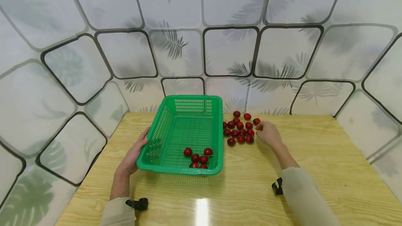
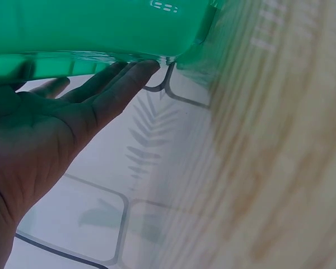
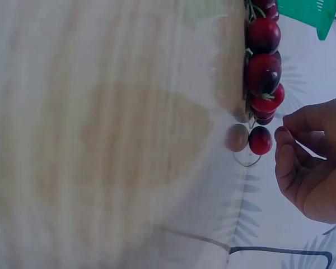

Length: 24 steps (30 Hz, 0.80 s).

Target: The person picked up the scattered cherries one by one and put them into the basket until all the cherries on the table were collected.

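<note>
A green plastic basket [image 1: 188,128] stands tilted toward me, with several dark red cherries [image 1: 195,158] near its front right corner. My left hand [image 1: 133,154] supports the basket's left side from outside. In the left wrist view, the nearly straight fingers [image 2: 115,87] lie against the green plastic below the rim. My right hand [image 1: 269,135] is at the right edge of a pile of cherries [image 1: 235,133] on the table. Its thumb and fingers are curled in with the tips close together, beside a lone cherry [image 3: 260,140] with a curved stem; nothing shows between them.
The light wood table [image 1: 248,191] reaches back to a wall covering [image 1: 230,51] with a leaf and rounded-frame pattern. The cherry pile lies close along the basket's right wall. Black straps with small cameras [image 1: 142,204] sit at both wrists.
</note>
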Each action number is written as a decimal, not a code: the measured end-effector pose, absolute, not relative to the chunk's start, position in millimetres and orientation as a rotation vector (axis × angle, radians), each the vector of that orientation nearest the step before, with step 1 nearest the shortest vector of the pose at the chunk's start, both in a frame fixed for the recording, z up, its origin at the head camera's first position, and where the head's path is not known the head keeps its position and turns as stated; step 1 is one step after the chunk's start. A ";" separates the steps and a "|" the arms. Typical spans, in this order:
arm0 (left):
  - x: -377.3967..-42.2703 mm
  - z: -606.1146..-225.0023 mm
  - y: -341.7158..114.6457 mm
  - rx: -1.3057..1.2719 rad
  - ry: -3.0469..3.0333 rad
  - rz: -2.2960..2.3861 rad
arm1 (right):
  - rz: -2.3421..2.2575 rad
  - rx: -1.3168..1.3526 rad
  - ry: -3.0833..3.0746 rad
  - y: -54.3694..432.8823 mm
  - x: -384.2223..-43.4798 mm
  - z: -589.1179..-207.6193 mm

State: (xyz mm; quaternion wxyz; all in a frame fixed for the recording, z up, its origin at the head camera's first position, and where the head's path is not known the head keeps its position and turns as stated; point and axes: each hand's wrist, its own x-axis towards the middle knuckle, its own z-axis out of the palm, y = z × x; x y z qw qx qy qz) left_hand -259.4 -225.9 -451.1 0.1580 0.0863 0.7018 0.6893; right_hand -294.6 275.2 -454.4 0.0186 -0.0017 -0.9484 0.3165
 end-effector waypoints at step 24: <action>-260.4 -452.5 -227.0 0.287 1.974 1.996 | 1.084 0.118 -3.076 281.2 -282.1 -468.8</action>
